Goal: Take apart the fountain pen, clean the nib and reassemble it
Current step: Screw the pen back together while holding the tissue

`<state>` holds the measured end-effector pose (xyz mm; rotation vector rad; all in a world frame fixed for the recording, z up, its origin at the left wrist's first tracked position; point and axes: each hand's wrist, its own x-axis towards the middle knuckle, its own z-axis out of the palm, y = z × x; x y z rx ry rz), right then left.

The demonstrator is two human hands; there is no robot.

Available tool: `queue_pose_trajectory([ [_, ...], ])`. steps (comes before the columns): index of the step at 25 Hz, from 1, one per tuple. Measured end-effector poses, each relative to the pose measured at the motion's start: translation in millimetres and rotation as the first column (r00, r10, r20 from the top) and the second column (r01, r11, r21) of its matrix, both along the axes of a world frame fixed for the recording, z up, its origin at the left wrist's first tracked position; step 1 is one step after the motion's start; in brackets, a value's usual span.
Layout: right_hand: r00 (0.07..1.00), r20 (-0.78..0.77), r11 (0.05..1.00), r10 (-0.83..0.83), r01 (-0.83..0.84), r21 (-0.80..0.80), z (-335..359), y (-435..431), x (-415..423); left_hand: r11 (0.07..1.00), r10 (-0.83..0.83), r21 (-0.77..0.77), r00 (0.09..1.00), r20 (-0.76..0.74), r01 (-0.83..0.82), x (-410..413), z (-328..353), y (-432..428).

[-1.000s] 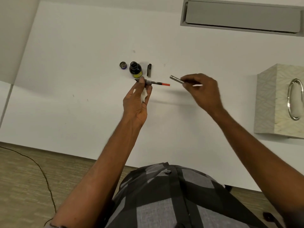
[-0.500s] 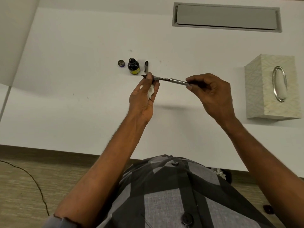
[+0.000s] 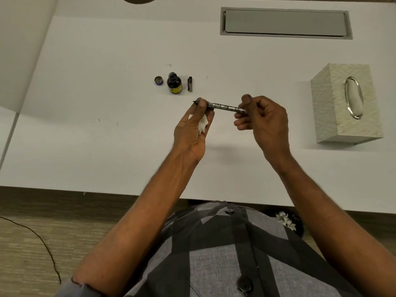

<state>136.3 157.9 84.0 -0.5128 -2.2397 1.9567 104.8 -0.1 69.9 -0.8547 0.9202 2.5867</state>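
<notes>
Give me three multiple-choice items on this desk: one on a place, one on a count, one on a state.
1. Where is the pen cap?
A. On the floor. B. On the table beside the ink bottle. C. In a hand.
2. How many hands hold the pen?
A. None. B. One. C. Two.
3. The ink bottle is:
A. open and upright. B. capped. C. tipped over.

1 B: it lies on the white top just beside the bottle.
2 C: the left hand pinches the nib end, and the right hand grips the other end.
3 A: its mouth shows bare, and its lid lies beside it.
</notes>
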Motion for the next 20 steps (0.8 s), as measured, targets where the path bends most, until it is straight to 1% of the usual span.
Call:
queue_pose_trajectory([
  [3,0.996,-0.002,0.995,0.093,-0.093,0.033,-0.1,3.9,11.7,1.0,0.015,0.0,1.0,-0.003,-0.015,4.0,-0.6,-0.2],
  [5,0.996,-0.004,0.996,0.084,-0.084,0.025,-0.1,6.4,16.9,1.0,0.013,0.006,1.0,-0.007,-0.013,6.0,-0.1,0.8],
  [7,0.998,0.027,0.999,0.051,-0.051,0.011,0.4,6.9,19.0,1.0,-0.002,0.01,1.0,-0.014,0.002,9.3,0.9,3.2],
  [10,0.996,0.077,0.996,0.053,-0.059,0.074,-2.0,8.8,20.4,1.0,-0.007,0.001,1.0,-0.029,0.007,12.5,1.2,4.1],
  [13,0.997,0.002,0.992,0.077,-0.076,0.101,-1.9,13.5,25.0,1.0,0.006,-0.007,0.999,-0.036,-0.006,13.5,2.3,2.3],
  [15,0.994,-0.053,0.985,0.095,-0.086,0.152,-0.5,16.4,27.6,1.0,0.009,-0.009,0.999,-0.034,-0.01,14.3,3.3,2.8],
  [19,0.986,-0.148,0.983,0.081,-0.055,0.174,1.6,21.3,28.4,1.0,0.006,-0.005,0.999,-0.033,-0.006,16.0,6.7,5.8],
  [20,0.982,-0.169,0.978,0.08,-0.044,0.203,1.1,22.3,28.6,1.0,0.006,-0.002,0.999,-0.032,-0.006,16.3,7.7,6.2],
])
